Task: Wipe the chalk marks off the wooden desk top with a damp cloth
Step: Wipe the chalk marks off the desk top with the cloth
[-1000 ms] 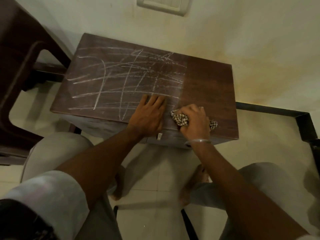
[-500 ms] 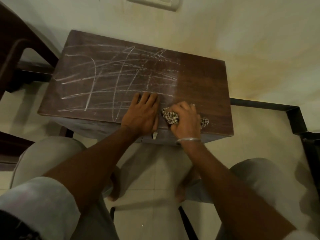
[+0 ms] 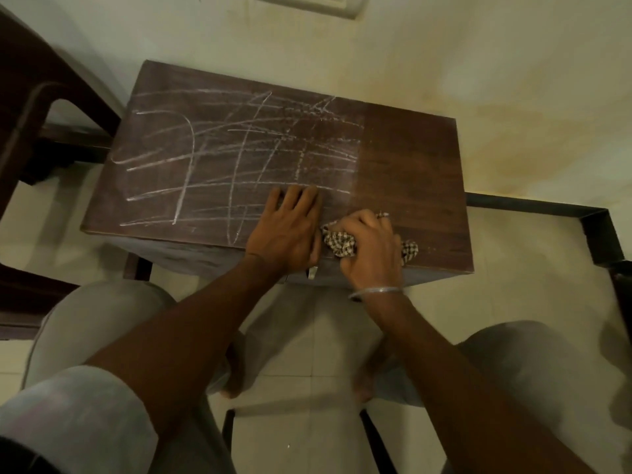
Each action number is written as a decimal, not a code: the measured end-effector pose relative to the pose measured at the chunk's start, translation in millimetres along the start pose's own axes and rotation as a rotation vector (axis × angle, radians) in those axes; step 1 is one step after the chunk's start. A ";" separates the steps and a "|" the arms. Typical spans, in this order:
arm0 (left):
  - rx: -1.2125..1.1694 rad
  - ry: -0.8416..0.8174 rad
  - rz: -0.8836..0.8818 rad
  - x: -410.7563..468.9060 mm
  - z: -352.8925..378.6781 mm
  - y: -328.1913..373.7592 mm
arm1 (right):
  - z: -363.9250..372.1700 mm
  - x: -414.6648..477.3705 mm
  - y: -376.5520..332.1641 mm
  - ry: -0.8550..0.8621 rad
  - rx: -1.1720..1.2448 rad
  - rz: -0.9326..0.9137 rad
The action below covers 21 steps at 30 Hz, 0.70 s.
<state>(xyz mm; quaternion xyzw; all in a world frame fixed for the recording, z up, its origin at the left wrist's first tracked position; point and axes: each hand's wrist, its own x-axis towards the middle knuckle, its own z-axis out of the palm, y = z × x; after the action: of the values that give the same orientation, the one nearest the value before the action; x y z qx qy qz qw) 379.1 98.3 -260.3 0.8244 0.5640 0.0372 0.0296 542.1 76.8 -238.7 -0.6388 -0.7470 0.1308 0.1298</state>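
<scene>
A dark wooden desk top (image 3: 410, 159) stands in front of me against a pale wall. White chalk marks (image 3: 219, 159) criss-cross its left and middle parts, while the right strip shows bare wood. My left hand (image 3: 290, 227) lies flat on the near edge with straight fingers, over the lowest chalk lines. Right beside it, my right hand (image 3: 369, 244) grips a bunched checkered cloth (image 3: 337, 244) against the wood, with a loose end of it showing at the right of the hand.
A dark chair (image 3: 30, 131) stands close to the desk's left side. A black metal frame (image 3: 588, 217) runs along the floor at the right. My knees and bare feet are under the desk's near edge, on pale tiles. A small metal tab (image 3: 313, 272) hangs at the front edge.
Both hands have stayed side by side at the near edge of the desk. The view has shifted slightly; the chalk marks look the same.
</scene>
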 end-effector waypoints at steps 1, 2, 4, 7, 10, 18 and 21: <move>0.001 0.000 -0.001 -0.3 0.3 0.3 | 1.0 -2.8 1.1 -0.009 -0.005 -0.009; 0.000 0.003 0.000 -0.5 0.7 0.4 | 1.0 -0.2 1.6 -0.009 -0.014 -0.011; -0.004 0.005 0.002 0.7 1.1 0.3 | 0.5 16.4 0.7 0.011 -0.021 0.004; -0.012 0.011 0.000 0.8 1.7 -0.2 | -0.7 42.6 -4.9 0.047 0.009 0.070; -0.024 0.011 -0.005 1.2 1.1 -0.6 | 1.3 38.4 -6.3 0.059 0.025 0.075; -0.043 0.058 -0.019 1.2 1.3 0.7 | 6.9 33.6 -1.1 0.066 -0.016 0.054; -0.038 0.038 -0.045 2.2 0.1 0.9 | 2.9 59.3 -3.9 0.095 0.022 0.099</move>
<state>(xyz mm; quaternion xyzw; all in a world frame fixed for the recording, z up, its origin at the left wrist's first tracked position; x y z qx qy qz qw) 380.8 100.1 -260.2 0.8099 0.5821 0.0629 0.0353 528.6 134.7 -238.5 -0.6789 -0.7061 0.1149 0.1655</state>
